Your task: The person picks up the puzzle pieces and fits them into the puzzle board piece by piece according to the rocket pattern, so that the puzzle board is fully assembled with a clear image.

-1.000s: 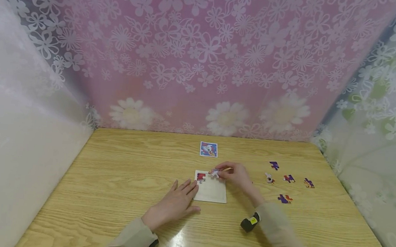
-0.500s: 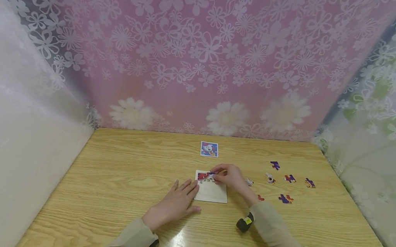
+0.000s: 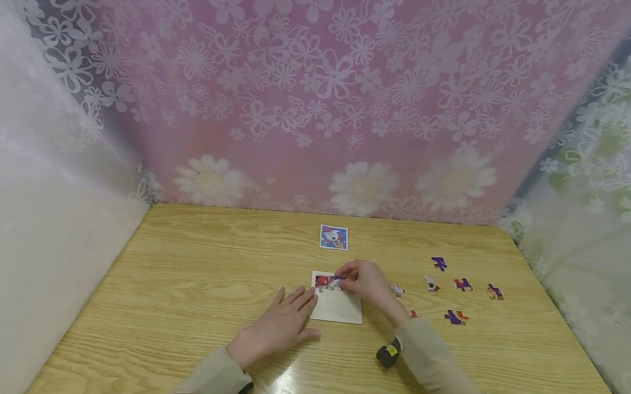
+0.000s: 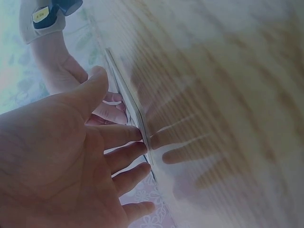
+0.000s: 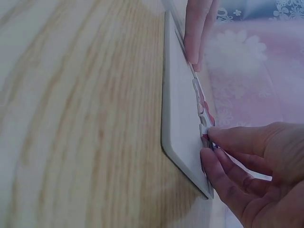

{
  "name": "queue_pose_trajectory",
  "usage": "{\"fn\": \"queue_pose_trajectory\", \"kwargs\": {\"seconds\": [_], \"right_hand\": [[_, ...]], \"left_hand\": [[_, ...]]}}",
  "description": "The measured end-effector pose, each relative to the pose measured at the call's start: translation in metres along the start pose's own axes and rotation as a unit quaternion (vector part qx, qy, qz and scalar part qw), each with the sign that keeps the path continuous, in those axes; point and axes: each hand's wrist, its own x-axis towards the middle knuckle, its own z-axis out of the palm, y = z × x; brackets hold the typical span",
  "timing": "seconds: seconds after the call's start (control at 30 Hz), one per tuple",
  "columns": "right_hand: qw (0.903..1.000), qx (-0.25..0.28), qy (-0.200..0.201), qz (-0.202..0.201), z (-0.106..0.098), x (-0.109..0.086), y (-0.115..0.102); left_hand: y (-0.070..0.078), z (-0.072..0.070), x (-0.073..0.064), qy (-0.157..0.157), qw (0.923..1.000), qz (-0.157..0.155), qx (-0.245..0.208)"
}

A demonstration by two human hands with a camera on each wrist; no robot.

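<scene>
A white square puzzle tray (image 3: 340,310) lies on the table in front of both hands. My left hand (image 3: 280,323) rests with its fingers straight, fingertips on the tray's left edge. In the tray's upper left corner sits a red puzzle piece (image 3: 321,280). Just right of it, my right hand (image 3: 371,284) pinches a purple and white puzzle piece (image 3: 335,282) between thumb and fingers, at the tray's upper side. In the right wrist view, that piece is largely hidden by the fingertips (image 5: 211,135), which are right at the tray's surface.
Loose puzzle pieces lie to the right, among them a purple one (image 3: 439,263), a white one with an eye (image 3: 431,284) and a purple-orange one (image 3: 456,317). A small picture card (image 3: 334,237) lies behind the tray. Flowered curtains (image 3: 323,98) enclose the table.
My right hand has brought its puzzle piece down and against the red one, shifting slightly since. Loose pieces beside the right wrist have come into view. My left hand has stayed put.
</scene>
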Motion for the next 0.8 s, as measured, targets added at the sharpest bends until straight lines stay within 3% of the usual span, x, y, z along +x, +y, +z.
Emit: {"fn": "queue_pose_trajectory", "kwargs": {"seconds": [0.5, 0.63, 0.8], "right_hand": [[0.9990, -0.039, 0.010, -0.018, 0.003, 0.004, 0.000], [0.9997, -0.007, 0.014, -0.017, -0.001, 0.000, -0.002], [0.9973, 0.053, 0.049, -0.016, -0.005, -0.009, 0.001]], "left_hand": [[0.002, -0.004, -0.003, 0.004, 1.0000, 0.007, 0.005], [0.001, -0.004, -0.002, 0.002, 1.0000, 0.006, 0.006], [0.000, -0.004, -0.002, -0.002, 1.0000, 0.005, -0.003]]}}
